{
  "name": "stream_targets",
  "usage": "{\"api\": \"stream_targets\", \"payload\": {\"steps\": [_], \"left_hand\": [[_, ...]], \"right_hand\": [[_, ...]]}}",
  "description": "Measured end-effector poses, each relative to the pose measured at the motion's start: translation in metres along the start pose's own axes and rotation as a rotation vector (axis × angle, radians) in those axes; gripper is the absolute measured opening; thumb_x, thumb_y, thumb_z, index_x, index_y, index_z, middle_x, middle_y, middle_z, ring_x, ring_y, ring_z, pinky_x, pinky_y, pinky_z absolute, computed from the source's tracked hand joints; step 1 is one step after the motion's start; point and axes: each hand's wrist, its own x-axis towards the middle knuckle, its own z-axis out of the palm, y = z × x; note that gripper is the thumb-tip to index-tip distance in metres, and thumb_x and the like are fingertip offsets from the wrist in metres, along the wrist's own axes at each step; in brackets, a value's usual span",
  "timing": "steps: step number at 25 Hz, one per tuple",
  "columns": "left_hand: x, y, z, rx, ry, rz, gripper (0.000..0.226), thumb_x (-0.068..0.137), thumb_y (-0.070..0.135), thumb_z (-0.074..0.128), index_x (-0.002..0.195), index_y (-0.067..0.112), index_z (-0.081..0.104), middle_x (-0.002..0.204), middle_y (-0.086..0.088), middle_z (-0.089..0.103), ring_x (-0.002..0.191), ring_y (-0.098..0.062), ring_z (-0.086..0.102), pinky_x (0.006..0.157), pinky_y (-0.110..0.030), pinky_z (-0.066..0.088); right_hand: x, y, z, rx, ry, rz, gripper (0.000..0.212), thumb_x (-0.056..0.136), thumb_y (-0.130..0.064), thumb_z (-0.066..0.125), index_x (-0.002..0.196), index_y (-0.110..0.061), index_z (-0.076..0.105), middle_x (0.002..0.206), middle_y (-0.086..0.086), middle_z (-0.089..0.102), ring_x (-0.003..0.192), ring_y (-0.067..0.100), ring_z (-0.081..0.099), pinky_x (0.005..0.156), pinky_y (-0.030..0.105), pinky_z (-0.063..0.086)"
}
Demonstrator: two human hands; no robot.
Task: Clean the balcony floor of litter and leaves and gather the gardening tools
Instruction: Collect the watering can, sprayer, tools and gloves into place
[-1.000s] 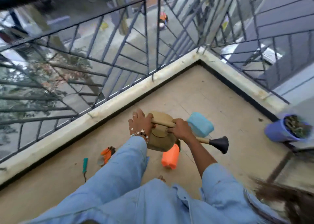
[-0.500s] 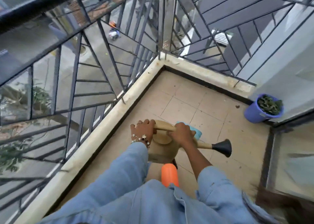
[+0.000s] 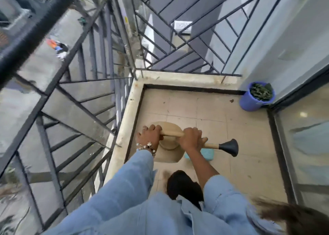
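- Balcony floor (image 3: 204, 106): pale tiles inside a black railing (image 3: 99, 99); mostly swept, with a small dark scrap (image 3: 231, 100) lying near the far right corner; the step in hand appears to be the gathering of the tools, not the sweeping.
- Watering can (image 3: 169, 152): tan body, black rose (image 3: 229, 147) pointing right; carried above the tiles close to the left curb; whether it holds water cannot be told.
- Purple bucket (image 3: 249, 103): upright in the far right corner, touching the wall; filled to the rim with dark green leaves (image 3: 260, 92).
- Teal box (image 3: 208, 153): partly hidden under the right forearm; contents not visible.
- Left hand (image 3: 149, 136): fingers curled round the can's handle at its near end.
- Right hand (image 3: 191, 139): wrapped round the same handle where it meets the spout; next, judged, the can needs setting down level at a collecting spot, and the scrap needs picking up.
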Motion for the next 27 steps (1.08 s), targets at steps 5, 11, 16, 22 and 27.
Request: {"api": "stream_targets", "payload": {"steps": [5, 11, 16, 22, 27], "left_hand": [[0.105, 0.035, -0.013, -0.028, -0.088, 0.14, 0.033, 0.095, 0.038, 0.049, 0.126, 0.025, 0.047, 0.128, 0.0, 0.052, 0.121, -0.03, 0.042, 0.094, -0.048, 0.042], [0.226, 0.111, -0.054, 0.019, -0.119, 0.274, 0.035, 0.096, 0.037, 0.047, 0.127, 0.02, 0.047, 0.127, -0.004, 0.052, 0.119, -0.032, 0.044, 0.09, -0.045, 0.046], [0.303, 0.174, -0.078, 0.086, -0.11, 0.444, 0.028, 0.098, 0.022, 0.044, 0.126, 0.018, 0.047, 0.125, -0.007, 0.052, 0.113, -0.032, 0.046, 0.087, -0.043, 0.046], [0.413, 0.236, -0.084, 0.075, -0.138, 0.558, 0.028, 0.094, 0.02, 0.05, 0.121, 0.014, 0.051, 0.117, -0.011, 0.058, 0.106, -0.036, 0.053, 0.083, -0.038, 0.043], [0.509, 0.281, -0.071, 0.089, -0.283, 0.616, 0.031, 0.093, 0.019, 0.053, 0.124, 0.017, 0.053, 0.117, -0.009, 0.059, 0.107, -0.033, 0.054, 0.088, -0.034, 0.039]], "right_hand": [[0.094, -0.004, -0.016, 0.009, 0.086, 0.152, 0.017, 0.077, -0.038, 0.067, 0.089, -0.027, 0.068, 0.113, 0.006, 0.044, 0.109, 0.029, 0.039, 0.088, 0.044, 0.038], [0.219, 0.001, -0.067, 0.046, 0.161, 0.278, 0.008, 0.08, -0.032, 0.064, 0.086, -0.027, 0.068, 0.115, 0.006, 0.039, 0.107, 0.029, 0.035, 0.082, 0.042, 0.041], [0.294, 0.012, -0.117, 0.202, 0.158, 0.442, 0.013, 0.086, -0.023, 0.06, 0.099, -0.026, 0.064, 0.118, 0.012, 0.038, 0.105, 0.036, 0.046, 0.08, 0.045, 0.043], [0.391, 0.038, -0.16, 0.455, 0.129, 0.472, 0.015, 0.082, -0.029, 0.065, 0.094, -0.02, 0.063, 0.099, 0.011, 0.062, 0.093, 0.036, 0.057, 0.065, 0.032, 0.043], [0.474, 0.054, -0.17, 0.516, 0.062, 0.554, 0.016, 0.081, -0.017, 0.063, 0.097, -0.016, 0.065, 0.097, 0.013, 0.065, 0.095, 0.035, 0.061, 0.07, 0.028, 0.042]]}}
